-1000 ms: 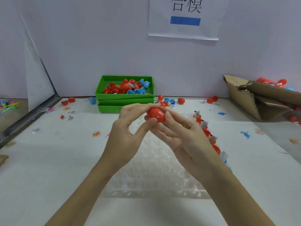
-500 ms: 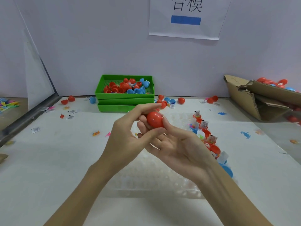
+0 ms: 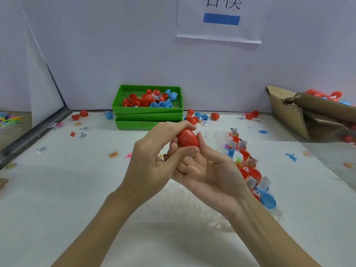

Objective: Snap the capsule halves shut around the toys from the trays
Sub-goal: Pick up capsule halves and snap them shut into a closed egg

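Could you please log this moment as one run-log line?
stage: closing capsule | left hand: pinching red capsule | right hand: cradling it | green trays: behind, stacked

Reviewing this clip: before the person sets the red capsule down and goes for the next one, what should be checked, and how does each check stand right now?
1. Red capsule held in both hands: ok; left hand pinches it, right hand cradles it.
2. Seam fully snapped: cannot tell, fingers cover part of it.
3. Toy inside: cannot tell, shell is opaque.
4. More halves available: ok, green tray holds red and blue ones.
5. Filled open halves waiting: ok, row beside right hand.
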The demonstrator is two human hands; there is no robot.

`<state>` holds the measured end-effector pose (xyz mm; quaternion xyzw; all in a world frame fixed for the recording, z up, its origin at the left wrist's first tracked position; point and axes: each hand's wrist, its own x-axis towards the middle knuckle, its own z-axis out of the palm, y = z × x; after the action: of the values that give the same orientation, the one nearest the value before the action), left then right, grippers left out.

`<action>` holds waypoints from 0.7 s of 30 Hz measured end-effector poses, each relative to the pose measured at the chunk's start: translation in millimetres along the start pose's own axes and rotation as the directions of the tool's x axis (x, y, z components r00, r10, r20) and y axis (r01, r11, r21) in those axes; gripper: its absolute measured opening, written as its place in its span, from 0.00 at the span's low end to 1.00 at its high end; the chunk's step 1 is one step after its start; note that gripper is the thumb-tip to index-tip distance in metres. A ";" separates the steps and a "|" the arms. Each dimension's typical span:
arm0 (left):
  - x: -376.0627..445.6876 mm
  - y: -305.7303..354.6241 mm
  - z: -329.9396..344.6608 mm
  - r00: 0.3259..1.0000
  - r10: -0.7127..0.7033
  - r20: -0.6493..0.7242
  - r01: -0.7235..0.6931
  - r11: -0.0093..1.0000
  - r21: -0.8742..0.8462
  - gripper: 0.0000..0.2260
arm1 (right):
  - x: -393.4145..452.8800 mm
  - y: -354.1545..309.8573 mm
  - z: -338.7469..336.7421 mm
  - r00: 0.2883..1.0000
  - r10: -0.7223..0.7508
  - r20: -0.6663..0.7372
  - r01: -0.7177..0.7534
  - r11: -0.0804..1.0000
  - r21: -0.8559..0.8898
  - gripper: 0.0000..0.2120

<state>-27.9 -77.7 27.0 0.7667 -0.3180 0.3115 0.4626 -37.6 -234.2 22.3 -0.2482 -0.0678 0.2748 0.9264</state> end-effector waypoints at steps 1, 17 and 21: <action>-0.1 0.0 0.3 1.000 0.001 0.000 -0.001 1.000 -0.008 0.16 | 0.6 1.2 1.1 1.000 -0.012 -0.005 0.012 1.000 0.004 0.18; -0.7 -8.5 0.9 0.982 -0.107 0.155 0.122 0.989 -0.089 0.22 | 4.2 -12.7 -4.5 0.989 -0.142 -0.031 0.131 0.963 -0.233 0.20; 0.4 -12.7 0.3 0.994 -0.040 0.103 0.041 0.999 -0.013 0.22 | 3.9 -14.6 -4.5 0.982 -0.184 -0.043 0.157 0.922 -0.354 0.19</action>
<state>-17.7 -73.4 20.7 0.7846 -0.3281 0.2598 0.4574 -26.2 -244.7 25.6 -0.4121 -0.1019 0.1672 0.8899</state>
